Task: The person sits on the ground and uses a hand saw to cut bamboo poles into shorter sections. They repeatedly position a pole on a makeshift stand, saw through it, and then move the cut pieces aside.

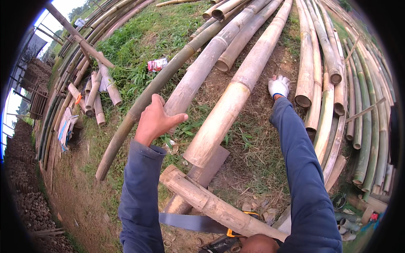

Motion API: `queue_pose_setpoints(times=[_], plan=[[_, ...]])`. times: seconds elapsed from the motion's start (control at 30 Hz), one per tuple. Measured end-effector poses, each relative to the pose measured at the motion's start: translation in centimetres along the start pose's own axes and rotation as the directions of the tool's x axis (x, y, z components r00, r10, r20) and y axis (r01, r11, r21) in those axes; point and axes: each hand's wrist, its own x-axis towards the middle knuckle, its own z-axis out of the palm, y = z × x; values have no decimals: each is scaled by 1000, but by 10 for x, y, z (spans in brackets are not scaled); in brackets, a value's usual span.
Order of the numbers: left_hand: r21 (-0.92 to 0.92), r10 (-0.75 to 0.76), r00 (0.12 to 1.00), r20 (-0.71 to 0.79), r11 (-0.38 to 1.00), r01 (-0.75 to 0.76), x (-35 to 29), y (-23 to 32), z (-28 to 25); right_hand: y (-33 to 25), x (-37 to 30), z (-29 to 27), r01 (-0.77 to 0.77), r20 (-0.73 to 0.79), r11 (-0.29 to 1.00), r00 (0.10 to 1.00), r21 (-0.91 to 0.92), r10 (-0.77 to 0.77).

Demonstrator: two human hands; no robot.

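Observation:
My left hand [157, 120] is bare, with its thumb spread wide. It hovers by the near end of a pale grey bamboo pole [190, 82]; whether it touches the pole I cannot tell. My right hand [279, 86] wears a white glove with bare fingertips. It reaches out over the dirt, fingers extended and holding nothing. Between both hands lies a thick tan bamboo pole [228, 107]. Below its end, a short bamboo length [211, 202] rests across another bamboo piece [213, 166]. A saw blade [192, 222] lies under the short length, near an orange-and-black handle [232, 233].
A darker bamboo pole [139, 107] slants along my left. Many poles [325, 76] fan out on the right, green ones [367, 139] farther over. Short bamboo offcuts [95, 99] and a crumpled cloth [66, 128] sit at left. A red-and-white wrapper [157, 65] lies in the grass.

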Motion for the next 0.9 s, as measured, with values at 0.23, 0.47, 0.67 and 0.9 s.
queue_pose_setpoints(times=[0.23,0.47,0.67,0.9], plan=[[-522,-22,859,511,786,331,4,15,-25,6,-178,-34,224,-187,797,972,560,-142],[-655,199,706,680,599,461,-164,101,12,70,-276,-10,491,116,867,859,84,-498],[-656,303,592,747,482,581,-284,78,-24,89,-295,-11,484,89,853,857,194,-507],[-403,-75,904,422,877,260,-385,17,-10,138,-384,-123,169,25,615,956,771,-293]])
